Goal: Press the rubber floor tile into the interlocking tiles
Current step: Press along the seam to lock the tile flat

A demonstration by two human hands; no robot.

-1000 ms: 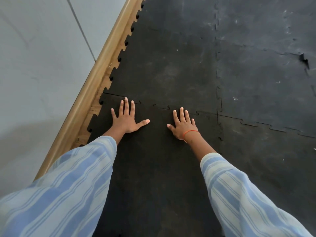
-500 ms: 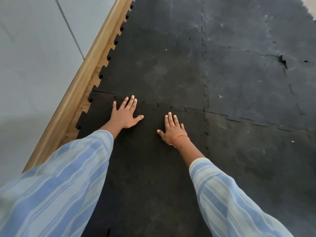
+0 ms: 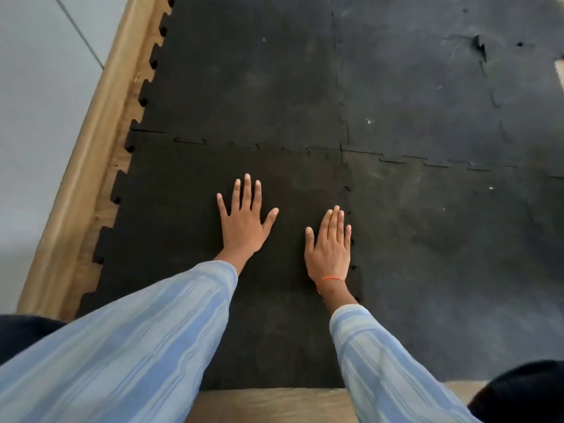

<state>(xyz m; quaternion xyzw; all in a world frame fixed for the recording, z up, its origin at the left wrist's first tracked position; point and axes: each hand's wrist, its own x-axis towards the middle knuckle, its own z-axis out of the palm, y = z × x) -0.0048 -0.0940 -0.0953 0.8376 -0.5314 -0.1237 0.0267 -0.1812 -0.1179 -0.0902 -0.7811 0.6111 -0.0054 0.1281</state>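
A black rubber floor tile (image 3: 183, 239) with toothed edges lies nearest me, joined to other black interlocking tiles (image 3: 250, 87) beyond it and to its right. My left hand (image 3: 244, 221) lies flat on the tile's middle, fingers spread. Close to the tile's right-hand seam (image 3: 348, 190), my right hand (image 3: 331, 245) also rests flat, palm down, fingers together and an orange band at the wrist. Neither hand holds anything. Parts of the far seam (image 3: 189, 141) show a thin gap.
A wooden skirting board (image 3: 91, 154) and grey wall (image 3: 36, 102) run along the left. Bare wood floor (image 3: 268, 404) shows at the tile's near edge. One far tile has a raised torn corner (image 3: 479, 47). Dark clothing (image 3: 525, 392) shows at the bottom right.
Both hands have moved back from the far seam toward me. The right hand has shifted to the tile's right-hand seam. The view has tilted down, showing the tile's near edge.
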